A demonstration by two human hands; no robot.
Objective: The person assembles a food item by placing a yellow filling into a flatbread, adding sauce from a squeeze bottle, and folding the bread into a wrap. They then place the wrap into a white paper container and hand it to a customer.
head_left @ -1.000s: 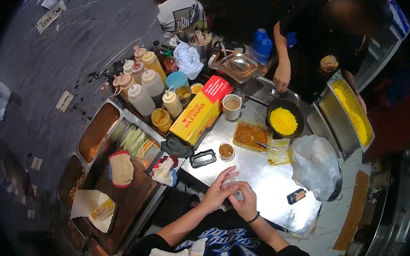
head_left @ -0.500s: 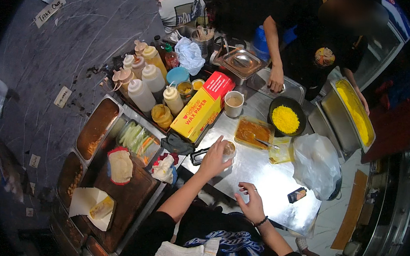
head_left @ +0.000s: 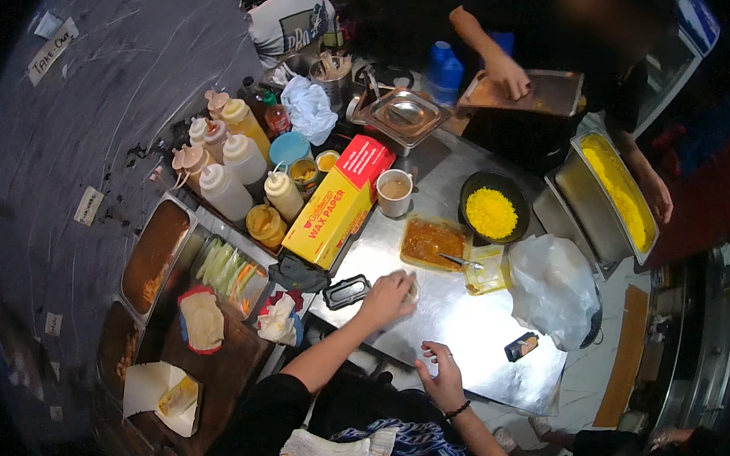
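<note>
My left hand [head_left: 387, 302] is closed around a small transparent cup [head_left: 412, 293], low over the steel table [head_left: 440, 307]. Most of that cup is hidden behind my fingers. To its left sits a small black-rimmed tray [head_left: 347, 292]. Nothing is in my right hand [head_left: 442, 379]; its fingers are apart, above the table's near edge. Beyond my left hand stands a container of brown sauce [head_left: 426, 241], with a spoon [head_left: 458, 260] across its right side. A yellow-stained plastic lid [head_left: 488, 275] lies beside it.
A wax paper box [head_left: 332, 212], a mug [head_left: 394, 193] and squeeze bottles [head_left: 224, 189] stand leftward. A bowl of yellow rice [head_left: 492, 212], plastic bag [head_left: 553, 290] and black packet [head_left: 521, 347] are rightward. Across the table, another person's hand [head_left: 508, 78] holds a metal tray [head_left: 547, 95].
The other person has lifted the metal tray off the table. My left hand has come away from the black-rimmed tray with the cup. The whole view has shifted slightly.
</note>
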